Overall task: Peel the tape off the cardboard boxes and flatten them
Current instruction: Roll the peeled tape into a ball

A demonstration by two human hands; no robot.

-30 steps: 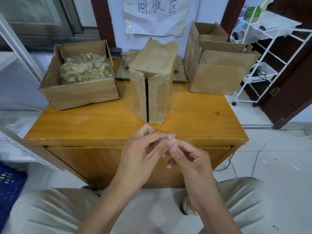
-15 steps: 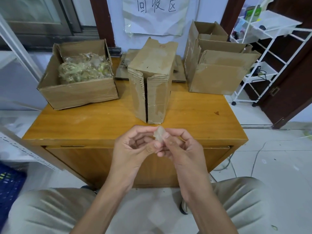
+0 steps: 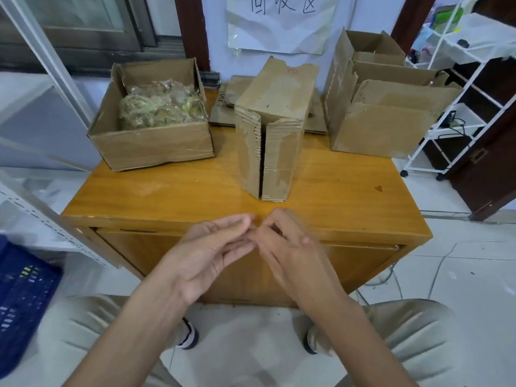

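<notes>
Both of my hands are meeting in front of the near edge of the wooden cabinet (image 3: 349, 191): my left hand (image 3: 212, 247) is reaching rightward with fingers nearly straight and close together, and my right hand (image 3: 290, 247) is lying palm-down with its fingers curled toward the left fingertips. Motion blur is hiding the contact point, so I cannot tell whether either hand is pinching anything. Just beyond my hands, the tall cardboard box (image 3: 272, 129) is standing upright on the cabinet top, its front flaps parted along a vertical gap and strips of clear tape (image 3: 279, 169) clinging to its face. Behind it, flattened cardboard (image 3: 223, 107) is lying against the wall. To the left, an open box (image 3: 152, 143) is holding a heap of crumpled tape (image 3: 159, 106). To the right, nested open boxes (image 3: 382, 127) are sitting beside a white wire rack (image 3: 458, 107).
</notes>
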